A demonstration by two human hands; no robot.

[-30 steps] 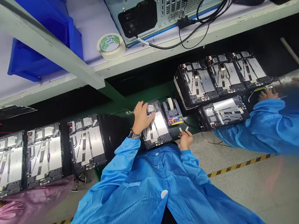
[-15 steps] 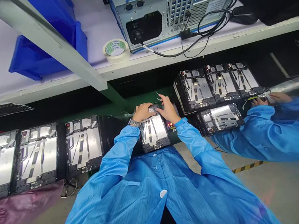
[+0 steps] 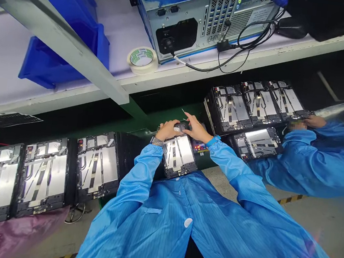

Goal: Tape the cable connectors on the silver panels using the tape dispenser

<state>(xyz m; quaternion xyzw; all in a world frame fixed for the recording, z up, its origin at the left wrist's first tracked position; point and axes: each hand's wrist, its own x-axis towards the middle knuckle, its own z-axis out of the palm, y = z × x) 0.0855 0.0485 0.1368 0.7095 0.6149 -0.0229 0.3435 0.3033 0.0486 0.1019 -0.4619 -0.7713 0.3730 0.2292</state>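
Observation:
An opened tablet (image 3: 178,152) with silver batteries and dark flex cables lies in front of my body. My left hand (image 3: 167,130) curls over its upper left corner, fingers bent onto the top edge. At the upper right corner is my right hand (image 3: 195,129), its thumb on the tablet's top part. Thin tweezers (image 3: 184,113) are held in that right hand, their light prongs sticking out past the index finger. What the fingertips touch on the board is too small to make out.
Opened tablets (image 3: 44,172) stand in a row at left, beside a pink sleeve (image 3: 26,228). More stacked tablets (image 3: 231,107) are at right, near a co-worker's blue sleeve (image 3: 315,163). A shelf holds a computer case (image 3: 199,36), tape roll (image 3: 142,60) and blue bins (image 3: 68,57).
The view has shifted slightly. My left fingers have closed in further over the tablet's top edge, and my right hand with the tweezers has tilted a little. The tablet stays in front of me.

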